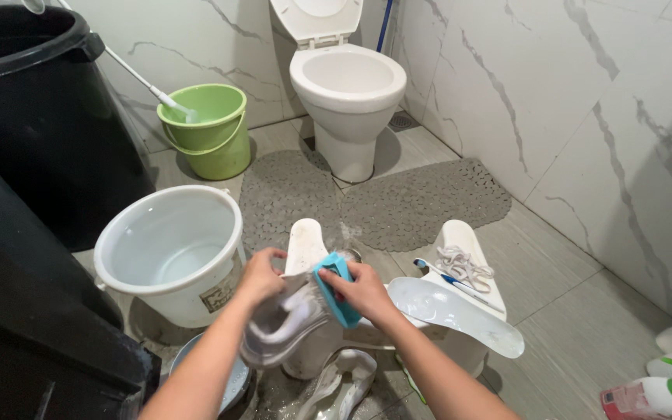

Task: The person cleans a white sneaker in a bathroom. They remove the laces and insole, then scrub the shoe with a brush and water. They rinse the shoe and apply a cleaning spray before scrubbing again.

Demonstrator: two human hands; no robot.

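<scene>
My left hand (260,274) grips the heel end of a white and grey sneaker (285,330), holding it tilted over a white plastic stool (460,233). My right hand (363,292) holds a blue scrub brush (337,286) pressed against the shoe's upper edge. On the stool to the right lie a white insole (453,311), a bundle of white laces (464,264) and a toothbrush (449,278). Another wet white shoe (344,381) lies on the floor below my hands.
A white bucket (171,250) with water stands at my left, a green bucket (208,128) behind it. Large black bins (33,117) fill the left side. A white toilet (345,85) and grey bath mats (421,202) lie ahead; spray bottles (666,389) sit at bottom right.
</scene>
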